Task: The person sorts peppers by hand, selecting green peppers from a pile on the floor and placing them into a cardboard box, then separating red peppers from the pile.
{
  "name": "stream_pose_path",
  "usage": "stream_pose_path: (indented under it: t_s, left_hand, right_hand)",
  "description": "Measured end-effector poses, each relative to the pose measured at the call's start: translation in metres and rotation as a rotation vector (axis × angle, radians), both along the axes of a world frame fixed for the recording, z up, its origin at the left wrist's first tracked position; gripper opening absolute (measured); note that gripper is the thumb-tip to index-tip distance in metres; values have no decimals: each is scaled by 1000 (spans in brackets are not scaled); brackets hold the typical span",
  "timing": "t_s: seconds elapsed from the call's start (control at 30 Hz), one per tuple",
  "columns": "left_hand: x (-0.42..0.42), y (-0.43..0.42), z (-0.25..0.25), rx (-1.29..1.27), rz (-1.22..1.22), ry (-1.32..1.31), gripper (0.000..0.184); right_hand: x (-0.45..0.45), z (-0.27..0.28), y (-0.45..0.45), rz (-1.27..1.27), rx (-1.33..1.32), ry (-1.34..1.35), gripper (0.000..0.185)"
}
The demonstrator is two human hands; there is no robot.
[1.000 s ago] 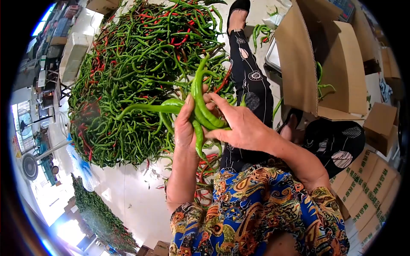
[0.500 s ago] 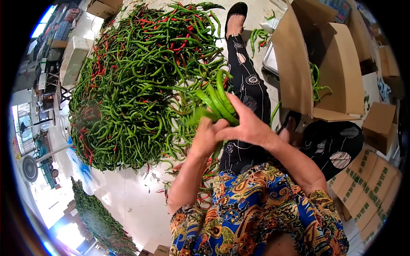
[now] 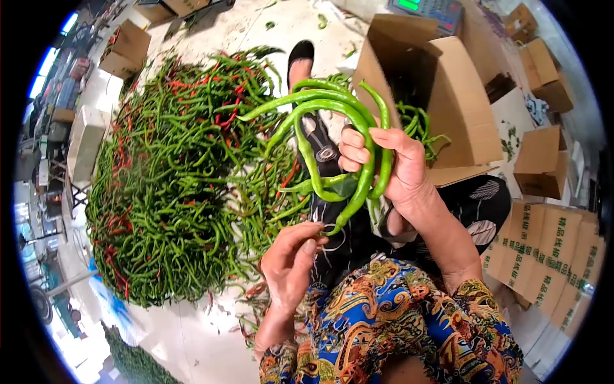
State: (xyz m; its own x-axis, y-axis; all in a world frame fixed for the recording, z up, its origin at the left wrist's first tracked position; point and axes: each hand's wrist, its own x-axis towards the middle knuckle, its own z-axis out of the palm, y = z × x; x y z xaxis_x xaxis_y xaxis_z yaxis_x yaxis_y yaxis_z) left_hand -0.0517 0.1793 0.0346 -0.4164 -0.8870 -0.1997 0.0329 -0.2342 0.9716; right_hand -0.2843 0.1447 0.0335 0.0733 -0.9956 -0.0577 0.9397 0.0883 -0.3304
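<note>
Several long green peppers (image 3: 368,168) are bunched in my right hand (image 3: 400,163), whose fingers wrap round them above my legs. My left hand (image 3: 291,262) is lower and to the left, its thumb and fingertips pinched together near the bottom tip of one pepper. Whether it grips that tip is too small to tell. Left of both hands spreads a large heap of green and red peppers (image 3: 173,173) on the floor. Looser peppers lie between the heap and my legs.
An open cardboard box (image 3: 470,102) with green peppers inside stands to the right. Behind it is a scale (image 3: 425,13) with a green display. Smaller boxes (image 3: 542,163) and flat printed cartons (image 3: 543,256) lie farther right. Another box (image 3: 126,50) stands at the upper left.
The view has shifted right. My right hand has risen toward the box with the peppers, and my left hand has come away from the bunch, down and to the left.
</note>
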Motion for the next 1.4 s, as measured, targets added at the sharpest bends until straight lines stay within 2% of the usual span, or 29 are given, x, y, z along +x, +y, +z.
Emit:
stream_pose_path:
  t_s: [0.07, 0.23, 0.53, 0.6, 0.67, 0.8, 0.93, 1.0, 1.07, 1.13, 1.2, 1.23, 1.4]
  left_hand:
    - [-6, 0, -15, 210, 78, -17, 21]
    - [-11, 4, -57, 340, 37, -36, 23]
    - [-11, 3, -83, 472, 104, 92, 23]
    - [-10, 2, -88, 484, 113, 112, 23]
    - [-10, 2, -90, 500, 127, 119, 23]
    - [-12, 0, -92, 497, 124, 147, 22]
    - [-35, -4, -59, 152, 109, 22, 20]
    - [-65, -16, -11, -19, 83, -51, 24]
    - [-96, -33, 3, -545, 32, 2, 32]
    - [-122, -43, 24, -713, -54, 17, 37]
    - [-145, -46, 44, -882, -44, -94, 38]
    - [-151, -52, 39, -976, -73, -166, 34]
    - [-161, -49, 23, -675, -130, 117, 12]
  right_hand:
    - [-18, -6, 5, 19, -21, -79, 33]
    - [-44, 19, 12, -102, -2, 123, 18]
    - [-90, 43, 23, -217, -86, 206, 30]
    - [-99, 51, 22, -233, -108, 211, 44]
    - [-110, 59, 20, -208, -179, 107, 28]
    - [-114, 75, 20, -301, -190, 197, 28]
    - [-110, 74, 23, -345, -143, 267, 30]
    - [-104, 72, 24, -345, -131, 282, 29]
    - [-97, 71, 24, -342, -135, 316, 29]
    - [-92, 75, 24, -336, -150, 385, 28]
    - [-87, 77, 29, -336, -146, 398, 32]
    - [-86, 78, 30, -341, -148, 406, 33]
    - [-98, 66, 36, -268, -131, 491, 46]
